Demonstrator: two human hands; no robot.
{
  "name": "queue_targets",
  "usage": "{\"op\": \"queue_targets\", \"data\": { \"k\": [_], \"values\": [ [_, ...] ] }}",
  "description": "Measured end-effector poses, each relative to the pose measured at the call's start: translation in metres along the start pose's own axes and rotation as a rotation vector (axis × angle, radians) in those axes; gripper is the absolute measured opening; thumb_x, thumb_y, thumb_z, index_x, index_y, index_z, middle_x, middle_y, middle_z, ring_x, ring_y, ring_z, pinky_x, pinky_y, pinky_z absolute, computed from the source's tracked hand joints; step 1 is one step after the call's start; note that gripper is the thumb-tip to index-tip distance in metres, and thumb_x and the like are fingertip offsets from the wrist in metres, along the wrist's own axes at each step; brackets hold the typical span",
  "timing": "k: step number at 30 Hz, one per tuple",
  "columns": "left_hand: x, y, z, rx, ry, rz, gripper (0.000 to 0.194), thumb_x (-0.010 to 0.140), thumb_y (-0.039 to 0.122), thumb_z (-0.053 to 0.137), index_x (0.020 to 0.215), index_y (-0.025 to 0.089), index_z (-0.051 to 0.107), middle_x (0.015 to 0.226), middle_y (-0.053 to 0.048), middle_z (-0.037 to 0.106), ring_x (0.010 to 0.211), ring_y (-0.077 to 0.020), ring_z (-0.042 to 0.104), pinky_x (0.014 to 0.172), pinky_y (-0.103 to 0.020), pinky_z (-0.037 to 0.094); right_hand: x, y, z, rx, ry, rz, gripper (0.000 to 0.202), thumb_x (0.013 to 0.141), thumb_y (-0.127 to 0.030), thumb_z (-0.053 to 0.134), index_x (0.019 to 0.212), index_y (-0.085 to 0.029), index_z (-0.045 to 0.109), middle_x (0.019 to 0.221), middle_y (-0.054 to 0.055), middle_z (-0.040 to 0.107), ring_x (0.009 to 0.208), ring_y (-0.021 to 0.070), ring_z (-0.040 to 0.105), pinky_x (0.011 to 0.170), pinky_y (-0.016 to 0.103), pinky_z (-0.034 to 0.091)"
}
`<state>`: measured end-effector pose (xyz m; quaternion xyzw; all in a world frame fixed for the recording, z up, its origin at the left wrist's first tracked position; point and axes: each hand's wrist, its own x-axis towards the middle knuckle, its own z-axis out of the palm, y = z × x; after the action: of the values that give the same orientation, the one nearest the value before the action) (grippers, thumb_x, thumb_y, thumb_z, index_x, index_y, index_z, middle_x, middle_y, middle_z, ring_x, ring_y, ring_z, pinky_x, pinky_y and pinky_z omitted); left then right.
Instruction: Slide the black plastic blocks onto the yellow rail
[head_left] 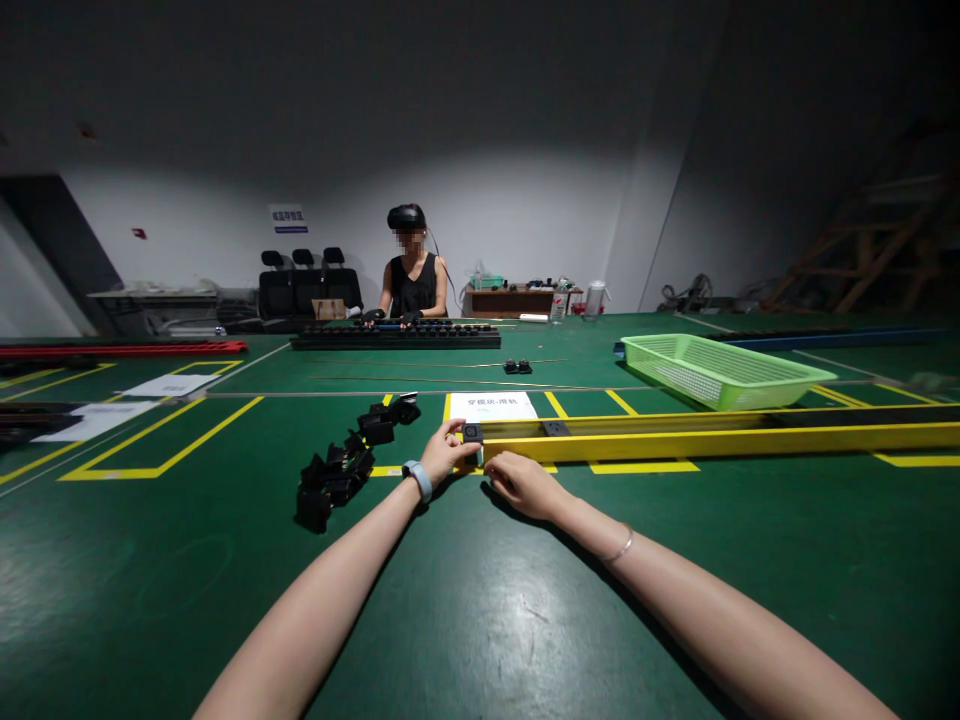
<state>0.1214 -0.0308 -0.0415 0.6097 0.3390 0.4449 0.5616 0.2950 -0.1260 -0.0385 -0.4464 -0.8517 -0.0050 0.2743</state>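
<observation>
A black block [472,434] is held at the yellow rail [720,442].
At the rail's left end, the block is pinched between thumb and fingers of the left hand [441,456]. The right hand [523,486] is curled beside that end; whether anything is gripped cannot be told. Loose black blocks [346,478] are clustered to the left.
</observation>
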Motion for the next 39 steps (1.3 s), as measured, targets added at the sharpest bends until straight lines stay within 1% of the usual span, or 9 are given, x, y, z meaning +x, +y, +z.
{"op": "queue_targets", "data": {
  "k": [7,11,13,16,19,25,31,34,39],
  "values": [
    [0.0012,-0.0007,-0.0003,0.016,-0.009,0.002,0.069,0.055,0.029,0.079,0.116,0.010,0.052,0.059,0.008,0.046,0.048,-0.0034,0.037,0.049,-0.018,0.031,-0.0006,0.0000,0.0008,0.010,0.000,0.006,0.013,0.086,-0.019,0.046,0.095,-0.018,0.056,0.088,0.005,0.059,0.080,0.0134,0.054,0.073,0.025,0.043],
    [0.0019,-0.0010,-0.0011,-0.003,-0.011,0.011,0.069,0.054,0.029,0.080,0.115,0.010,0.055,0.061,0.007,0.048,0.048,-0.0030,0.037,0.050,-0.018,0.031,-0.0003,-0.0007,0.0003,0.015,0.002,0.009,0.013,0.086,-0.018,0.046,0.095,-0.018,0.056,0.087,0.005,0.060,0.080,0.0135,0.054,0.073,0.025,0.043],
    [0.0023,-0.0013,-0.0014,-0.019,-0.017,0.014,0.068,0.054,0.027,0.080,0.115,0.012,0.056,0.066,0.005,0.052,0.050,-0.0027,0.039,0.051,-0.018,0.033,-0.0002,-0.0009,-0.0001,0.016,0.000,0.008,0.012,0.086,-0.018,0.046,0.094,-0.018,0.056,0.087,0.005,0.060,0.079,0.0136,0.054,0.073,0.025,0.043],
    [0.0023,-0.0012,-0.0014,-0.046,-0.030,0.020,0.063,0.055,0.025,0.080,0.114,0.014,0.057,0.083,0.000,0.058,0.052,-0.0017,0.042,0.053,-0.018,0.036,-0.0003,-0.0011,-0.0006,0.013,0.003,0.008,0.012,0.086,-0.018,0.046,0.094,-0.018,0.056,0.087,0.005,0.060,0.079,0.0136,0.054,0.072,0.025,0.043],
    [0.0018,0.0000,-0.0011,-0.063,-0.035,0.019,0.062,0.055,0.023,0.080,0.113,0.016,0.057,0.098,-0.004,0.060,0.054,-0.0010,0.045,0.055,-0.018,0.039,-0.0004,-0.0009,-0.0008,0.018,0.008,0.006,0.013,0.086,-0.018,0.046,0.095,-0.018,0.056,0.088,0.006,0.060,0.080,0.0138,0.055,0.073,0.026,0.043],
    [0.0018,0.0006,-0.0015,-0.093,-0.046,0.006,0.062,0.057,0.021,0.080,0.114,0.016,0.055,0.101,-0.006,0.060,0.058,-0.0024,0.050,0.060,-0.019,0.043,0.0001,-0.0017,-0.0014,0.022,0.008,0.002,0.012,0.086,-0.017,0.047,0.094,-0.018,0.056,0.087,0.006,0.060,0.079,0.0137,0.055,0.072,0.025,0.043],
    [0.0034,-0.0027,-0.0027,-0.124,-0.055,0.017,0.064,0.058,0.018,0.079,0.116,0.016,0.052,0.102,-0.006,0.061,0.075,-0.0081,0.059,0.072,-0.023,0.046,0.0002,-0.0024,-0.0024,0.007,0.016,-0.009,0.011,0.086,-0.017,0.046,0.092,-0.018,0.055,0.085,0.005,0.060,0.077,0.0135,0.054,0.070,0.025,0.042],
    [0.0019,-0.0013,-0.0018,-0.140,-0.067,-0.016,0.064,0.059,0.019,0.079,0.117,0.017,0.051,0.104,-0.008,0.063,0.080,-0.0117,0.061,0.070,-0.024,0.048,0.0003,-0.0021,-0.0020,-0.003,0.018,-0.012,0.011,0.086,-0.017,0.047,0.092,-0.019,0.055,0.084,0.005,0.059,0.076,0.0132,0.053,0.069,0.024,0.042],
    [-0.0020,0.0040,0.0003,-0.163,-0.102,-0.085,0.063,0.062,0.022,0.078,0.118,0.018,0.049,0.112,-0.012,0.063,0.069,-0.0114,0.061,0.058,-0.024,0.049,-0.0001,-0.0006,-0.0006,-0.007,0.018,-0.010,0.011,0.086,-0.017,0.047,0.093,-0.019,0.055,0.085,0.004,0.060,0.076,0.0131,0.053,0.069,0.024,0.042]
  ]
}}
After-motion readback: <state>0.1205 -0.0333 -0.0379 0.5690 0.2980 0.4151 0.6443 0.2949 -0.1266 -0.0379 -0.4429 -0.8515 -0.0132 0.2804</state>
